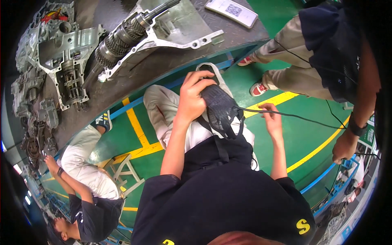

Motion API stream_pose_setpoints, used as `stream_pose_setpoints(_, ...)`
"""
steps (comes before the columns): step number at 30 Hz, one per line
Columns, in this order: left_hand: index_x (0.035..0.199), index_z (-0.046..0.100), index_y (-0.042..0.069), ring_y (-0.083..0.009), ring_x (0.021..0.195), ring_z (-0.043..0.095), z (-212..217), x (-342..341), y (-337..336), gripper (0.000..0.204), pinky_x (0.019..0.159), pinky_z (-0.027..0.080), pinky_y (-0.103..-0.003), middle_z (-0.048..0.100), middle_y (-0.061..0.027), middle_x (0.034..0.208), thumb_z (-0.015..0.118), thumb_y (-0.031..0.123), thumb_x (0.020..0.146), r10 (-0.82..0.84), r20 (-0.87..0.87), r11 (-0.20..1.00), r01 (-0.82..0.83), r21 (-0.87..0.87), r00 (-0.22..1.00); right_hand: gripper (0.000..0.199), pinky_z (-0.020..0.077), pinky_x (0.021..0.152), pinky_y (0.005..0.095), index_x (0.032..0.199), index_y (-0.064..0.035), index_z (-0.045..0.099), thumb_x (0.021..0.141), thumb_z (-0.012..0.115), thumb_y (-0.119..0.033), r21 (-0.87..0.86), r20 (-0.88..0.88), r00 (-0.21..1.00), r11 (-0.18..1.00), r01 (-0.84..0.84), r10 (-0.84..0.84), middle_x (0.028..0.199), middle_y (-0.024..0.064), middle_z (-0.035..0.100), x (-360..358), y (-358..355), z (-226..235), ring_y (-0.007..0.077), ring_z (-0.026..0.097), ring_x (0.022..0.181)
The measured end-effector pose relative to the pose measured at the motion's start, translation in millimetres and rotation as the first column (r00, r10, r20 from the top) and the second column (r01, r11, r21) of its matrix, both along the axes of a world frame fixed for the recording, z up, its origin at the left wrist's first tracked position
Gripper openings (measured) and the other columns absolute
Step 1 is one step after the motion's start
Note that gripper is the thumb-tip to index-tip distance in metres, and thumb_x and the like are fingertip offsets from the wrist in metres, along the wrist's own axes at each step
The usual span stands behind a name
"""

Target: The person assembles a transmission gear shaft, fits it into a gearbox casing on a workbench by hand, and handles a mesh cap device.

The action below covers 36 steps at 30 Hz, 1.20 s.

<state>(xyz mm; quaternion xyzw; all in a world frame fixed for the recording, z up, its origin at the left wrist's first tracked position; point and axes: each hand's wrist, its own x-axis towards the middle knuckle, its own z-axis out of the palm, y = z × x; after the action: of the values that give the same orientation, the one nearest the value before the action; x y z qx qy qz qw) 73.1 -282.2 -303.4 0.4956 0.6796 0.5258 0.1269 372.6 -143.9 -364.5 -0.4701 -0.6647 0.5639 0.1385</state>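
Observation:
My left hand (192,96) is closed around a black knitted glove (220,106), held above my lap, with the limp glove fingers hanging toward me. Whether a second glove is bunched with it I cannot tell. To the right of the glove, my right hand (272,118) is raised with thumb and fingers apart and nothing visible between them. A thin black cable (302,117) runs from beside the glove past my right hand toward the person at the right. A black strap (221,149) lies down the front of my dark clothing.
The dark workbench (118,92) ahead carries a gear shaft (122,41), opened metal housings (69,53) and a phone (232,11). One person (322,53) stands at the right, cables near their hand. Another person (96,208) sits at the left by a stool (126,175).

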Motion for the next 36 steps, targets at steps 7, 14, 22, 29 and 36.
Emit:
stream_pose_setpoints(7,0.089,0.066,0.0,-0.0337,0.101,0.061,27,24,-4,0.031,0.09,0.048,-0.038,0.067,-0.014,0.103,0.053,-0.006,0.061,0.024,0.037,0.994,-0.028,0.109,0.999,0.043,0.0479,0.091,0.0384,0.127,-0.0029,0.053,0.084,0.058,0.0,0.179,-0.141,0.964,0.963,-0.2,0.227,0.115,0.0163,0.061,-70,-50,50,0.0287,0.06,0.105)
stream_pose_setpoints(14,0.087,0.061,-0.004,-0.0261,0.094,0.062,35,41,-12,0.018,0.085,0.048,-0.033,0.067,-0.0143,0.101,0.06,0.002,0.07,-0.022,0.09,0.978,0.002,0.211,0.996,0.056,0.0354,0.111,0.0424,0.135,0.0001,0.048,0.088,0.059,-0.027,0.462,-0.202,0.846,0.809,-0.362,0.494,0.136,0.0233,0.051,-85,-58,30,0.0377,0.046,0.131)
stream_pose_setpoints(22,0.087,0.063,-0.004,-0.0276,0.094,0.063,51,54,13,0.021,0.087,0.048,-0.034,0.067,-0.0143,0.098,0.056,0.0,0.069,-0.146,0.185,0.956,0.091,0.279,0.972,0.059,0.0369,0.11,0.0431,0.135,-0.001,0.044,0.083,0.064,-0.022,0.611,-0.081,0.854,0.703,-0.365,0.513,0.136,0.0233,0.047,-72,-66,42,0.0375,0.045,0.13)
stream_pose_setpoints(29,0.087,0.062,-0.005,-0.0287,0.091,0.063,57,58,26,0.02,0.086,0.049,-0.034,0.067,-0.0163,0.096,0.053,-0.005,0.069,-0.188,0.116,0.965,0.162,0.204,0.975,0.055,0.0453,0.092,0.0467,0.129,0.0011,0.041,0.076,0.057,0.0,0.472,-0.136,0.863,0.798,-0.375,0.486,0.119,0.0274,0.052,-77,-60,-22,0.0436,0.053,0.112)
stream_pose_setpoints(36,0.088,0.062,-0.006,-0.0276,0.09,0.064,53,61,33,0.019,0.084,0.049,-0.034,0.067,-0.015,0.098,0.055,-0.009,0.07,-0.201,0.099,0.965,0.18,0.191,0.974,0.065,0.0451,0.088,0.0471,0.134,0.003,0.037,0.072,0.054,0.001,0.467,-0.037,0.885,0.791,-0.395,0.464,0.109,0.0275,0.053,-62,-54,6,0.0438,0.053,0.105)
